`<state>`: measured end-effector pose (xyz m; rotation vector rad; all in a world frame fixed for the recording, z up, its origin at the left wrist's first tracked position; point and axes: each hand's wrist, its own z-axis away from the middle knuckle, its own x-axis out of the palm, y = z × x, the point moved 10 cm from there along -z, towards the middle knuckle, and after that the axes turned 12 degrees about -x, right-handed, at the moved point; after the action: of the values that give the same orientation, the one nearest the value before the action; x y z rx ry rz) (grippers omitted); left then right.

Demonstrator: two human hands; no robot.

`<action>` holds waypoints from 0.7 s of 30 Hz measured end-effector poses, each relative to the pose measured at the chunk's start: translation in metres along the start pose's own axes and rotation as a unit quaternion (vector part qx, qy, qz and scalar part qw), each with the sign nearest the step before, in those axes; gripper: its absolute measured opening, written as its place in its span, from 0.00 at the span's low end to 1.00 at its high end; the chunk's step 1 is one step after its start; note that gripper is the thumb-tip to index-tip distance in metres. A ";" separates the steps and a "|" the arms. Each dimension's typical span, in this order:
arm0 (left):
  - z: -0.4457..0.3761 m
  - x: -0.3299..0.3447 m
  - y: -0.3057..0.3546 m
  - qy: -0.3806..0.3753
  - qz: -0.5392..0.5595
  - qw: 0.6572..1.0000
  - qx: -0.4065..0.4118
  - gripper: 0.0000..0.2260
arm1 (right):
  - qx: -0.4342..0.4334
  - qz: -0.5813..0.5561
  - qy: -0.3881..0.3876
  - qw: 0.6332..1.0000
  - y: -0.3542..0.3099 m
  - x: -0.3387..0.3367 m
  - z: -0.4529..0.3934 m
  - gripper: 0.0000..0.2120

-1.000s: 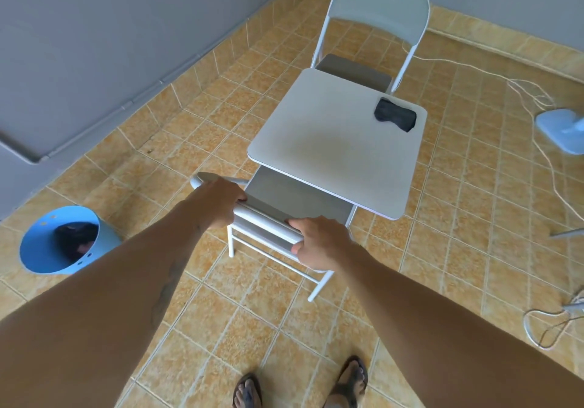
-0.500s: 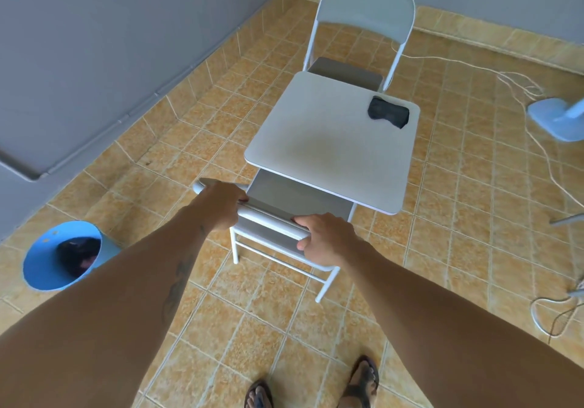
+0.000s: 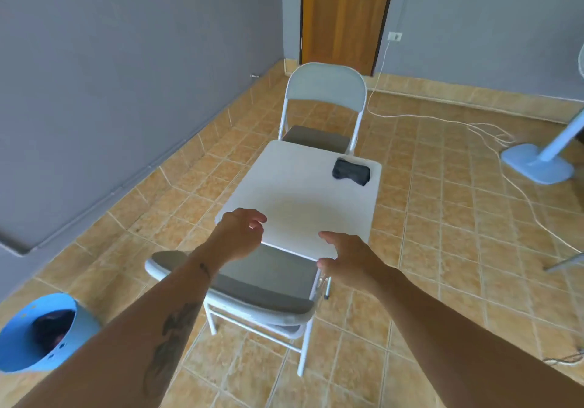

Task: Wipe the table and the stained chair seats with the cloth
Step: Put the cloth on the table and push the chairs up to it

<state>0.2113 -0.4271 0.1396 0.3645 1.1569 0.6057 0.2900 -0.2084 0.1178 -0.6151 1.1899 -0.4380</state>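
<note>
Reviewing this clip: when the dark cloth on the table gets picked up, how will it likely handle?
The cloth lies crumpled in a soft heap near the far right corner of the table, so it is probably floppy and will droop from a pinch. It looks light for its size. Being fabric, it is unlikely to roll or slip.

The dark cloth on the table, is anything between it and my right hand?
Nothing visible: only bare tabletop lies between the right hand, at the near edge, and the dark cloth at the far right corner.
</note>
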 end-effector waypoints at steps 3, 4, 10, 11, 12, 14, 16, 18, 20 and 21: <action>0.002 0.018 0.072 0.009 0.029 0.999 0.016 0.13 | -0.021 0.019 0.015 0.999 0.023 -0.067 0.002 0.33; 0.004 0.025 0.098 0.010 0.035 0.999 0.025 0.12 | -0.023 0.024 0.021 0.999 0.032 -0.090 0.004 0.32; -0.006 0.064 0.241 0.005 0.046 0.996 0.078 0.13 | -0.020 0.069 0.064 0.995 0.077 -0.223 0.016 0.32; -0.008 0.068 0.265 0.006 0.042 0.995 0.089 0.13 | -0.020 0.078 0.072 0.994 0.083 -0.243 0.017 0.30; -0.013 0.072 0.288 0.005 0.042 0.994 0.099 0.13 | -0.022 0.083 0.083 0.993 0.089 -0.263 0.017 0.28; -0.025 0.081 0.330 -0.005 0.055 0.992 0.116 0.12 | -0.024 0.088 0.104 0.990 0.104 -0.300 0.012 0.24; -0.043 0.089 0.368 -0.011 0.071 0.989 0.130 0.10 | -0.016 0.097 0.116 0.988 0.122 -0.334 0.001 0.24; -0.069 0.094 0.403 -0.011 0.088 0.986 0.144 0.15 | -0.010 0.110 0.122 0.986 0.140 -0.367 -0.018 0.28; -0.100 0.098 0.436 -0.011 0.100 0.984 0.149 0.16 | -0.011 0.127 0.124 0.984 0.156 -0.398 -0.041 0.31; -0.115 0.100 0.452 -0.015 0.108 0.982 0.152 0.14 | -0.011 0.136 0.122 0.983 0.163 -0.414 -0.053 0.30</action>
<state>0.0155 -0.0144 0.2775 0.7649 1.1902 0.6092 0.1065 0.1592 0.2967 -0.4157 1.4912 -0.2725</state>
